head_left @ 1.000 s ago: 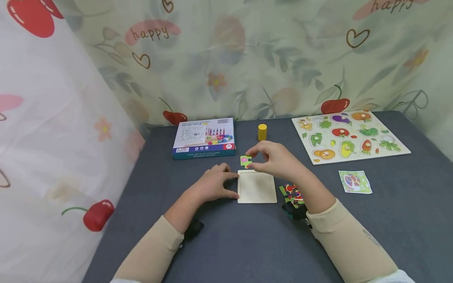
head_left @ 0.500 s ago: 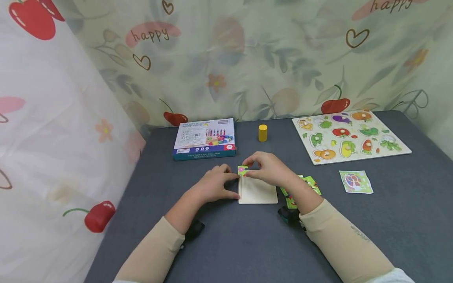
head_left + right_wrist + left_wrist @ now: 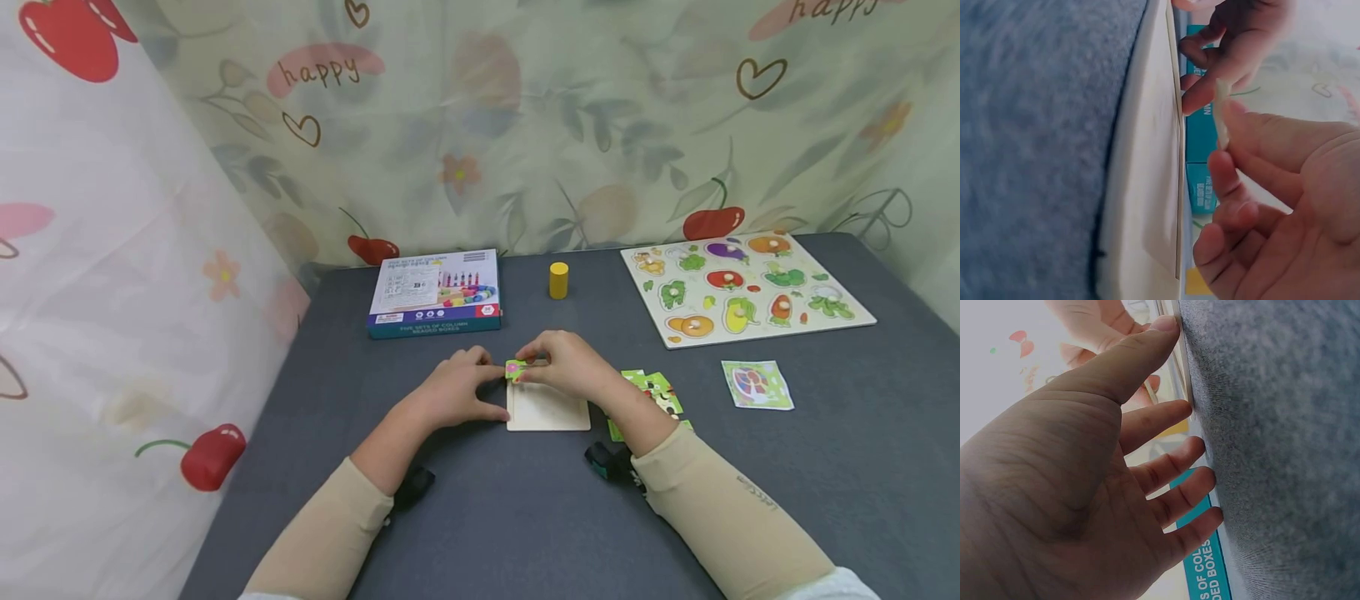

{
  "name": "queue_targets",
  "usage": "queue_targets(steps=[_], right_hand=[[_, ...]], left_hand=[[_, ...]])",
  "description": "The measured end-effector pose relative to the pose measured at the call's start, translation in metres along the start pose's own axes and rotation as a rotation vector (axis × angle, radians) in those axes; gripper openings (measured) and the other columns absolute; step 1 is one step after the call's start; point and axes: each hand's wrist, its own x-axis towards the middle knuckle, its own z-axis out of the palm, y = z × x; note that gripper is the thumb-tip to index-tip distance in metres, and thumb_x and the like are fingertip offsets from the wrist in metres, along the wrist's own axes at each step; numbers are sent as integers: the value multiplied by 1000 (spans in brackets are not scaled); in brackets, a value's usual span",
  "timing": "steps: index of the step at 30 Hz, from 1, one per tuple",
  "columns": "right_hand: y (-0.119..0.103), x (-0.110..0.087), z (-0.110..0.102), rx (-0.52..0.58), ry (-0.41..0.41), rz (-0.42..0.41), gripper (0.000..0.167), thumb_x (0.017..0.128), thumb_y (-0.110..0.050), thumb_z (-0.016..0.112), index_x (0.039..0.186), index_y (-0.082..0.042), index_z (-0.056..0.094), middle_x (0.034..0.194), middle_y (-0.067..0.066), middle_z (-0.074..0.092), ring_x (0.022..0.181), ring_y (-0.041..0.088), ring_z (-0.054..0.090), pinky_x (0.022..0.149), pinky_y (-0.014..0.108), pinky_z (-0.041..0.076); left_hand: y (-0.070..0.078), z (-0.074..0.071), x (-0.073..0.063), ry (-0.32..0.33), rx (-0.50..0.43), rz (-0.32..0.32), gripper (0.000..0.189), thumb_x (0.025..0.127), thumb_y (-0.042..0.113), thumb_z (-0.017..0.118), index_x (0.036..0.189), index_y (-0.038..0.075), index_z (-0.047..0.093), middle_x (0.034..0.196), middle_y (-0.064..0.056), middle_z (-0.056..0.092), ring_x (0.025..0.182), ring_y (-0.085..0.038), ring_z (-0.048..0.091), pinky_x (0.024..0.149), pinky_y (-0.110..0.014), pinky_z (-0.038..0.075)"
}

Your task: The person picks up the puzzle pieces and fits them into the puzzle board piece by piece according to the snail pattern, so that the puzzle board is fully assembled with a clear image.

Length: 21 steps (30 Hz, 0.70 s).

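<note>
Two beige sleeves (image 3: 322,533), nearest, each with a dark device at the wrist, over a dark grey tabletop (image 3: 517,517). One square pale wooden tray (image 3: 551,410), lying flat between the hands. One left hand (image 3: 453,390), its grip apart, thumb and forefinger touching the tray's left edge, the other fingers spread. One heap of puzzle pieces (image 3: 662,390), green with red and black, right of the tray, partly hidden by the right forearm. One right hand (image 3: 566,367), its grip clamped on a single puzzle piece (image 3: 513,369), green with a pink flower, pinched between thumb and fingers over the tray's far left corner; the right wrist view shows it raised off the tray. One printed square card (image 3: 757,385), flat, well to the right. Farther off: one board with vegetable pictures (image 3: 772,332), right; one boxed set (image 3: 435,293), lettered "Five Sets of Column", left; one upright yellow cylinder (image 3: 558,281), between them. Last, one patterned cloth backdrop (image 3: 390,150), with hearts and cherries.
</note>
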Motion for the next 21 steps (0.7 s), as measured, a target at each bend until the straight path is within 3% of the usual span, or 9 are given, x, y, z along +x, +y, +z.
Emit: queue_targets(steps=[6, 21], right_hand=[[4, 2, 2, -15, 2, 29, 30, 91, -23, 81, 117, -9, 78, 113, 5, 70, 105, 23, 62, 86, 40, 51], [7, 3, 5, -62, -27, 83, 29, 91, -19, 79, 119, -9, 78, 118, 6, 71, 105, 22, 63, 82, 37, 52]], left_hand=[[0, 0, 0, 2, 2, 4, 76, 85, 60, 78, 149, 24, 58, 132, -5, 51, 110, -21, 46, 92, -41, 44], [0, -1, 0, 1, -1, 5, 75, 85, 60, 78, 148, 24, 59, 130, -5, 51, 108, -21, 46, 90, -40, 43]])
